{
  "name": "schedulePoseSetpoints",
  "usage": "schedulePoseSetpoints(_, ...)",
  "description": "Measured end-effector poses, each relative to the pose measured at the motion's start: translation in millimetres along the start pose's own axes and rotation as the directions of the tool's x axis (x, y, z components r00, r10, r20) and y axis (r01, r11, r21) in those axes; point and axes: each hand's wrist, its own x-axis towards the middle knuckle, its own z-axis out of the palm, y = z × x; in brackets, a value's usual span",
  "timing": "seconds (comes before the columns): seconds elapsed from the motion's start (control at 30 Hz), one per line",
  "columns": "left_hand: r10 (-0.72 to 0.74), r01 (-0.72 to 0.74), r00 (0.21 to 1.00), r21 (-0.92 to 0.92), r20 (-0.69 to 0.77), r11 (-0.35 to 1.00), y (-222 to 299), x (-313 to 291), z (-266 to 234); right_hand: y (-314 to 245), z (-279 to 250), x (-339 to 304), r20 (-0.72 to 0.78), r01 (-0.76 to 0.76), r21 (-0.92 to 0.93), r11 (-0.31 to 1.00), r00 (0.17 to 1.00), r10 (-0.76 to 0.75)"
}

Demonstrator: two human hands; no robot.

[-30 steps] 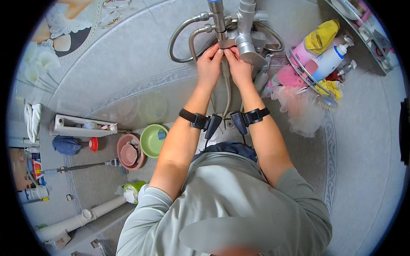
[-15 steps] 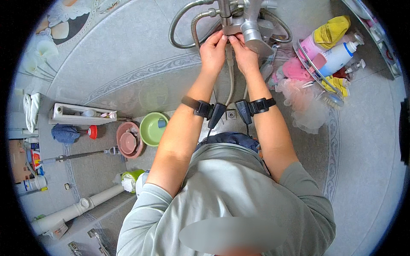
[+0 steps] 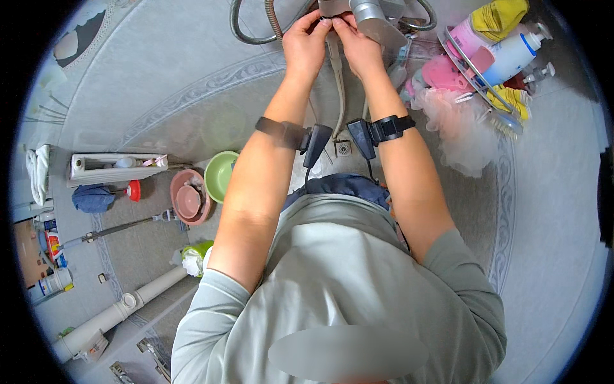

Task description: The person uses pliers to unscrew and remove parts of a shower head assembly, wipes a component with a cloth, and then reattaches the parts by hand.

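At the upper edge, a chrome mixer tap [image 3: 369,18] is fixed to the tiled wall, partly cut off by the picture. My left hand [image 3: 304,46] and my right hand [image 3: 359,51] meet at its underside, thumbs almost touching. Both have fingers closed in a pinch there; what lies between the fingertips is hidden. From just below them a pale hose [image 3: 337,80] hangs toward the floor. A braided metal hose [image 3: 235,25] loops to the left of my left hand. Each forearm wears a black strap [image 3: 391,128] with a small black device.
At right, a wire rack [image 3: 470,73] holds bottles and yellow cloths, with a mesh bath puff [image 3: 457,131] hanging beneath. Pink basins [image 3: 176,192] and a green basin [image 3: 219,171] stand at left, near a white radiator [image 3: 80,168]. A white pipe [image 3: 118,312] runs across the lower left.
The whole view has shifted, so the tap and hands sit higher in the picture and the tap's top is cut off. Both hands keep their pinch at the tap's underside.
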Motion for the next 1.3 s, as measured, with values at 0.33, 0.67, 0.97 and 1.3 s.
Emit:
schedulePoseSetpoints(0.33, -0.043, 0.061, 0.986, -0.109, 0.158, 0.992, 3, 6, -6, -37, -3, -9, -0.067, -0.172, -0.356, 0.919, 0.985, 0.159)
schedulePoseSetpoints(0.67, -0.112, 0.221, 0.920, -0.261, 0.375, 0.940, -5, 14, -12, -13, -3, -2, 0.078, -0.096, -0.033, 0.995, 0.992, 0.099)
schedulePoseSetpoints(0.97, -0.101, 0.164, 0.946, -0.186, 0.307, 0.969, -2, 21, -12, -14, -1, -1, 0.036, 0.128, -0.338, 0.932, 0.992, -0.123)
schedulePoseSetpoints(1.3, -0.059, 0.119, 0.973, -0.273, 0.221, 0.955, 0, 10, -7, -8, -8, 1, 0.119, 0.250, -0.106, 0.962, 0.964, -0.237)
